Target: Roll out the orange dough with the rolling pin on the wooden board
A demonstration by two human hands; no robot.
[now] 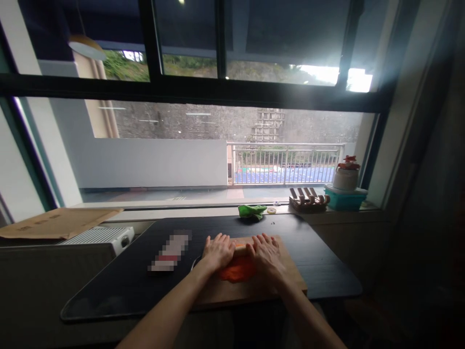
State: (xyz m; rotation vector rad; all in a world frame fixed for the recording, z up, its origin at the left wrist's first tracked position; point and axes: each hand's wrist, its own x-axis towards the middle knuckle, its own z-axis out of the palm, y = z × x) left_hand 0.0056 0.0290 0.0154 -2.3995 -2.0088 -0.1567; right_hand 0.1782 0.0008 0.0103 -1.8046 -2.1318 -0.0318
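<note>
A wooden board [295, 274] lies at the near edge of the dark table, with a flattened orange-red sheet [238, 270] on it that looks like dough or clay. Across the sheet's far part lies a pale rolling pin [240, 250], its middle showing between my hands. My left hand [219, 252] bears down on the pin's left part, fingers pointing forward over it. On the right part presses my right hand [267, 254], its fingers also over the pin. Both ends of the pin are hidden under the hands. A thin curved rim [194, 262] shows left of the board.
On the dark table [119, 286] lie a blurred-out flat object [170, 252] and a green cloth [252, 211]. By the window stand a brown basket [308, 201] and a teal box [345, 198] bearing a white jar [346, 178]. Cardboard [58, 221] covers a radiator [101, 236] at left.
</note>
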